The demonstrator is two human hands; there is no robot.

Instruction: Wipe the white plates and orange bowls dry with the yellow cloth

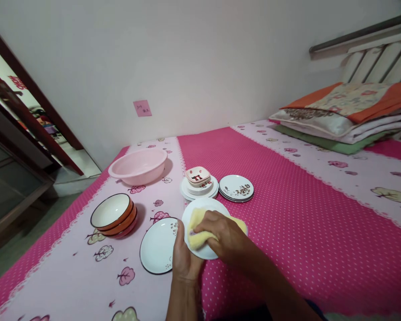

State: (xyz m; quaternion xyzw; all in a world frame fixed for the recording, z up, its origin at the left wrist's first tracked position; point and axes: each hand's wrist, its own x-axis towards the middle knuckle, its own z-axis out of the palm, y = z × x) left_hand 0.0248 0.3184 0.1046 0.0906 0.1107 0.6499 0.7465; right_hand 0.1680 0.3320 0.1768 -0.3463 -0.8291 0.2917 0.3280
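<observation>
A white plate [217, 206] is held up off the bed, tilted towards me. My left hand [186, 258] grips its left and lower edge, thumb up along the rim, the other fingers hidden beneath. Pressed on the plate's face is a yellow cloth [198, 216], bunched in the closed fingers of my right hand [222, 232]; one end of it hangs past the right rim. Just left of my left hand, a dark-rimmed plate [156, 245] with a floral pattern lies on the bedspread, partly covered by that hand.
Behind the held plate stand stacked white plates [184, 191] with small patterned bowls [198, 174] on top. Dark-rimmed plates [235, 185] are piled to their right. Orange bowls [115, 214] and a pink basin [138, 167] stand left. Folded bedding [341, 111] lies far right.
</observation>
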